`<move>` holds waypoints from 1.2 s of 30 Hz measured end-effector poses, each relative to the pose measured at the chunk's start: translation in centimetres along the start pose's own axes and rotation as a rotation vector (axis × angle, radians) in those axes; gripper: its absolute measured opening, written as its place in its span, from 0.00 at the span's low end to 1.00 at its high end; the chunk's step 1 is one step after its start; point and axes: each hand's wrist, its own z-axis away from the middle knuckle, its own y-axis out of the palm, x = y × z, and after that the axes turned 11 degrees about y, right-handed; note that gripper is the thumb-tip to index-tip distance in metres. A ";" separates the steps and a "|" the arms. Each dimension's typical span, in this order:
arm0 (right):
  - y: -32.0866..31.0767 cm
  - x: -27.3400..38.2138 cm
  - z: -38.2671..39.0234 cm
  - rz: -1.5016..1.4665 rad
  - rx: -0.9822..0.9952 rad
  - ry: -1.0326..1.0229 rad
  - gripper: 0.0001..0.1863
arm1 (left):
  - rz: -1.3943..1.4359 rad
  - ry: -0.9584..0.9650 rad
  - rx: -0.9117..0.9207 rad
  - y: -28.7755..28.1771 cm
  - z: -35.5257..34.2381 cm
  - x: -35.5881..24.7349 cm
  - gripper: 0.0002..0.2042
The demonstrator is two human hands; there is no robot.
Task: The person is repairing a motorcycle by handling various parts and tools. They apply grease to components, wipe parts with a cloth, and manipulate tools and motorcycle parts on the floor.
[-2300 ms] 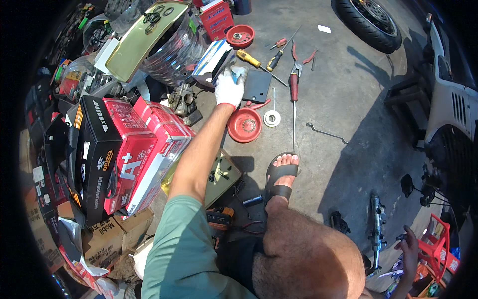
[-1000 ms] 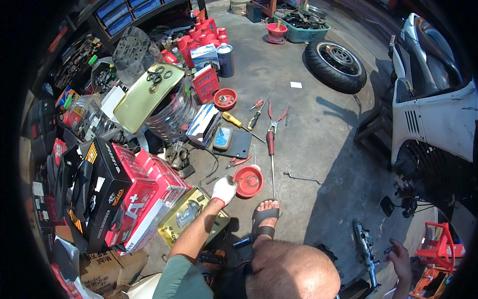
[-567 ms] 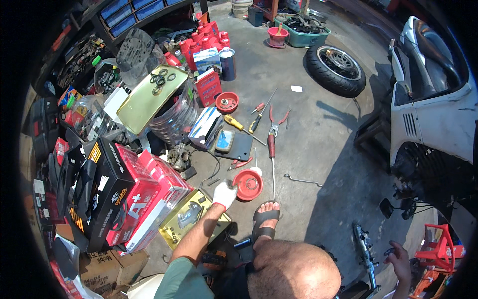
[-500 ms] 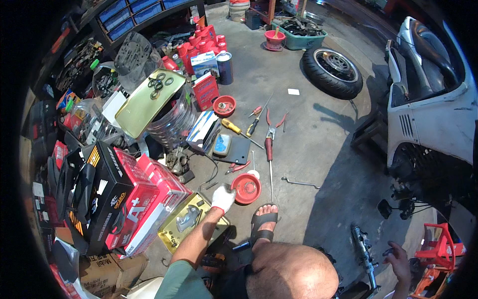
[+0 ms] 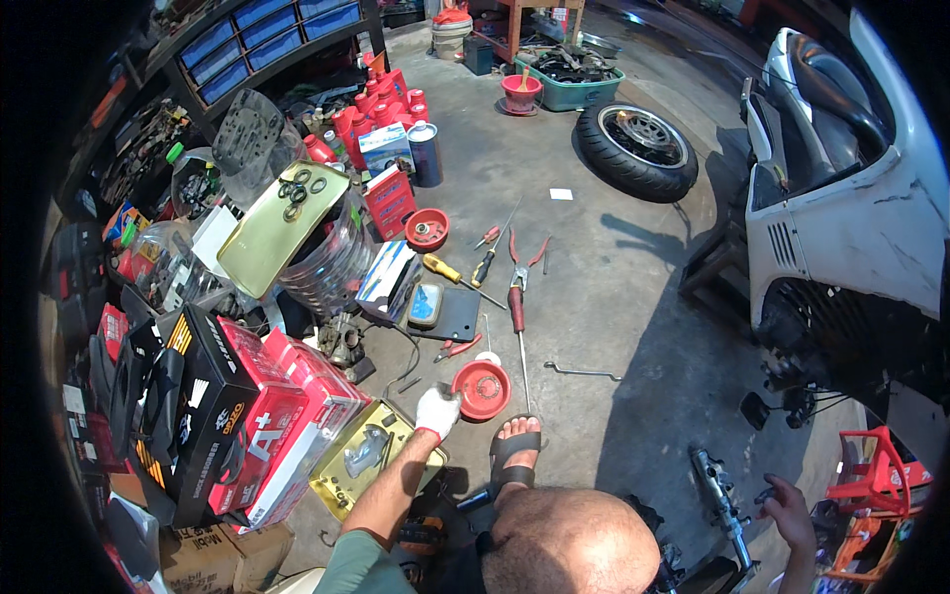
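My left hand [image 5: 437,411], in a white glove with darkened fingertips, is closed at the left rim of a small red bowl [image 5: 482,389]. Small rings or parts lie inside the bowl. Beside my wrist is a yellow tray [image 5: 341,495] with a clear plastic bag [image 5: 366,450] and small metal parts. At the lower right, my bare right hand [image 5: 790,513] has its fingers bent around a small dark thing I cannot make out. It is close to a silver fork tube [image 5: 720,495].
Pliers [image 5: 522,267], several screwdrivers and a bent wrench [image 5: 584,371] lie on the floor ahead. Boxes [image 5: 213,396] crowd the left. A wheel [image 5: 638,148] lies farther off; a white scooter body [image 5: 841,218] and a red stool [image 5: 871,475] stand right.
The whole view has shifted a little, with the floor things sitting slightly lower and left. My left hand stays at the red bowl, and my right hand has hardly moved.
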 end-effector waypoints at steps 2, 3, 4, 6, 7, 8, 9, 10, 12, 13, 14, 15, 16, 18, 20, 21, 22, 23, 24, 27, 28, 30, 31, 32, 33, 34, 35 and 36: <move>0.1 0.2 0.1 0.003 0.001 0.000 0.29 | -0.013 0.014 -0.020 0.1 -0.1 0.4 0.20; 0.2 0.4 0.1 -0.001 0.013 0.003 0.29 | -0.019 0.021 -0.030 0.1 0.1 0.7 0.20; 0.2 0.6 0.3 -0.008 0.016 0.006 0.29 | -0.025 0.040 -0.038 0.2 0.2 0.6 0.20; 0.1 0.8 0.3 -0.013 0.029 0.003 0.29 | -0.038 0.078 -0.056 0.3 0.4 0.6 0.19; 0.0 0.7 0.5 -0.014 0.034 0.001 0.29 | 0.033 0.023 -0.036 -0.6 1.6 -2.7 0.16; -0.1 0.7 0.6 -0.014 0.038 -0.002 0.29 | 0.056 0.034 -0.032 -0.1 1.2 -2.3 0.15; -0.2 0.8 0.8 -0.019 0.032 -0.001 0.29 | 0.080 0.044 -0.028 0.5 0.9 -1.3 0.15; -0.2 1.0 0.8 -0.022 0.034 -0.003 0.29 | 0.100 0.050 -0.029 0.4 1.0 -1.5 0.15; -0.2 1.1 0.9 -0.014 0.024 -0.009 0.29 | 0.109 0.036 -0.032 0.3 0.8 -2.1 0.14; -0.2 1.1 0.8 0.004 0.024 -0.010 0.29 | 0.112 0.022 -0.039 0.1 1.1 -2.1 0.14; -0.2 1.2 0.8 0.023 0.025 -0.010 0.29 | 0.117 0.007 -0.046 0.0 1.3 -2.0 0.15; -0.2 1.1 0.8 0.019 0.020 -0.015 0.30 | 0.070 0.046 -0.049 0.1 1.2 -2.1 0.16; -0.3 0.8 0.7 0.019 0.024 -0.019 0.30 | 0.074 0.047 -0.043 0.2 1.1 -1.7 0.17; -0.3 0.3 0.5 0.013 0.028 -0.023 0.30 | 0.089 0.050 -0.062 0.4 1.2 -1.8 0.17; -0.1 0.2 0.4 -0.005 0.027 -0.030 0.31 | 0.093 0.068 -0.089 0.4 1.0 -0.8 0.15; 0.0 0.3 0.2 -0.014 0.036 -0.029 0.31 | 0.107 0.068 -0.106 0.4 1.0 -0.4 0.15; 0.0 0.2 0.4 -0.026 0.036 -0.017 0.31 | 0.122 0.068 -0.111 0.8 0.8 -0.5 0.14; 0.0 0.3 0.5 -0.039 0.036 -0.009 0.31 | 0.224 0.020 -0.078 0.6 1.3 -1.8 0.13; 0.0 0.4 0.8 -0.038 0.032 -0.003 0.31 | 0.224 0.010 -0.072 0.7 1.3 -1.8 0.14; 0.1 0.9 0.8 -0.040 0.031 -0.011 0.30 | 0.194 -0.010 -0.055 0.3 1.1 -1.8 0.14; -0.1 0.3 0.6 -0.045 0.029 -0.018 0.30 | 0.173 0.023 -0.076 0.5 0.6 -1.6 0.14; -0.1 0.2 0.4 -0.032 0.038 -0.032 0.29 | 0.122 0.069 -0.125 0.8 0.3 -0.2 0.14; -0.1 0.4 0.7 -0.015 0.028 -0.023 0.29 | 0.164 0.047 -0.102 0.9 0.6 -1.0 0.15; -0.1 0.7 0.6 -0.001 0.027 -0.029 0.29 | 0.168 0.076 -0.043 0.6 0.3 -0.7 0.13; -0.1 0.8 0.4 0.012 0.034 -0.043 0.29 | 0.210 0.035 -0.057 0.6 0.4 -0.3 0.13; -0.2 0.5 0.5 0.024 0.029 -0.047 0.29 | 0.257 -0.004 -0.057 1.0 0.6 -1.0 0.12; -0.2 0.4 0.5 0.035 0.030 -0.056 0.30 | 0.262 0.022 -0.035 0.9 0.5 -0.8 0.12; -0.2 0.4 0.6 0.027 0.029 -0.044 0.30 | 0.286 0.017 -0.051 1.1 0.6 -0.6 0.12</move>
